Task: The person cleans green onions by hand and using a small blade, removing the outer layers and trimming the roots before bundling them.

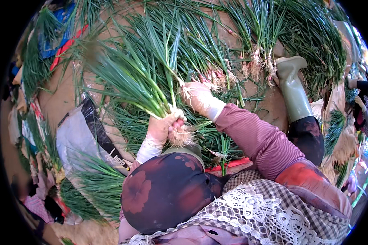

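While the leaves fan out up and left, the bunch of green onions point(131, 75) sits just above the left knee point(167, 192), left hand point(156, 130) clenched round its base. Pink bulbs point(177, 123) and pale roots point(180, 138) stick out past the fist; gripping there probably keeps the ends level and the stalks together. Right hand point(198, 98) is just beside it, fingertips looking pinched on a single stalk point(172, 72) near its pale end, likely for control without crushing leaf. Can't tell if the left wrist rests on the knee. Beyond, a loose pile point(196, 41) and a rooted clump point(255, 57) lie bulbs toward the wearer, presumably for reach. Right boot point(296, 96) stands wide, probably leaving working room between the legs.
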A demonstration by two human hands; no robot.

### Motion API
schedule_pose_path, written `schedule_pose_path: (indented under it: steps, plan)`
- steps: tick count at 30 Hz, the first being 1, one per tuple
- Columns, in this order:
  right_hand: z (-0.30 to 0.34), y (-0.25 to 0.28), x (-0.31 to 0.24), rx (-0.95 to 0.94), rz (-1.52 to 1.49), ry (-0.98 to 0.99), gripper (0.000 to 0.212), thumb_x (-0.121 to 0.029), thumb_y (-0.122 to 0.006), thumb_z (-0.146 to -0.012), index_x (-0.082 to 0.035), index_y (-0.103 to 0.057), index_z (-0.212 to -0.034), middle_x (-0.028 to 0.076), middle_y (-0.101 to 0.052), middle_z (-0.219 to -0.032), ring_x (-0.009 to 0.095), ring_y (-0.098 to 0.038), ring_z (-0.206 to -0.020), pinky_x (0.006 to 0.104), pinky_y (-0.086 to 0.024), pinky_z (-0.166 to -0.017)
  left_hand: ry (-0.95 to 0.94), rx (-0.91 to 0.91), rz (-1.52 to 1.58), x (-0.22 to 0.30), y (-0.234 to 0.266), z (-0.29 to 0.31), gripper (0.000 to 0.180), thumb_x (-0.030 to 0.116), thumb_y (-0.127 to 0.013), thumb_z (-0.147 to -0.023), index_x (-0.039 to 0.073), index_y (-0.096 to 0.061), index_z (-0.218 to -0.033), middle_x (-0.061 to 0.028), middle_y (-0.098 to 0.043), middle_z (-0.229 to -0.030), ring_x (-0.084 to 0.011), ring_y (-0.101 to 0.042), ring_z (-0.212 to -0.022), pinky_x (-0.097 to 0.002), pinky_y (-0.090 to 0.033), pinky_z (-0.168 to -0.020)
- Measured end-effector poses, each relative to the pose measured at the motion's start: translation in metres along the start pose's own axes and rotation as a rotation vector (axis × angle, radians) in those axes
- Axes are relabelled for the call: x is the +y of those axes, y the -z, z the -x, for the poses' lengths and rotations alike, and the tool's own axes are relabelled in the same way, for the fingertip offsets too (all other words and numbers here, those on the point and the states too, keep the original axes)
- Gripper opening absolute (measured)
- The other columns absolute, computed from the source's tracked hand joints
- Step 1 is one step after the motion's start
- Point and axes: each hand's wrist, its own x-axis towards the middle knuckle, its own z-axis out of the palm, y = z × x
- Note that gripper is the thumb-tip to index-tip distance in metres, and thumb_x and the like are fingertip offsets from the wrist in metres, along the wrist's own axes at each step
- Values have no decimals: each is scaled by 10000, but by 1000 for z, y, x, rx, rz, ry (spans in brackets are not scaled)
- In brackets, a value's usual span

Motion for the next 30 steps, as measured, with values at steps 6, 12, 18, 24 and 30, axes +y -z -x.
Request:
schedule_pose_path:
  steps: [6, 12, 18, 24, 30]
  plan:
    - [17, 11, 31, -748, 12, -112, 379, -366, -440, -815, -35, -584, -930, 150, -591, -748, 280, -570, -719, 372, -448, -663, 74, -136, 18, 17, 10, -4, 80, 63, -557, -745, -14, -534, -741, -77, -559, -650, -117, -527, -532, -203, -431, -478]
    - [-1, 35, 16, -134, -768, -233, 407, -357, -431, -836, 25, -534, -932, 121, -557, -707, 239, -532, -652, 325, -437, -646, 117, -91, 179, -4, -1, -8, 106, 76, -543, -749, -23, -533, -711, -80, -538, -609, -134, -531, -542, -225, -440, -497]
    - [3, 51, 35, 417, -515, -148, 274, -302, -439, -828, -47, -539, -825, 149, -573, -776, 294, -547, -729, 364, -425, -676, 60, -16, 270, -3, 16, -10, 141, 125, -533, -764, -15, -524, -776, -79, -522, -655, -158, -508, -577, -295, -454, -584]
    - [27, 121, 175, 635, -129, -493, 335, -329, -463, -800, -23, -533, -919, 190, -563, -915, 312, -526, -903, 373, -409, -776, 187, -59, 602, -28, 58, -6, 370, 107, -518, -790, -47, -435, -1116, -51, -509, -652, -132, -504, -623, -305, -433, -652]
    - [0, 75, 139, 459, -237, -306, 275, -295, -500, -768, -69, -564, -911, 129, -586, -861, 281, -547, -858, 346, -419, -768, -283, -130, 534, 12, 34, 4, 201, 102, -541, -755, 21, -469, -924, -53, -485, -625, -188, -485, -621, -407, -406, -778]
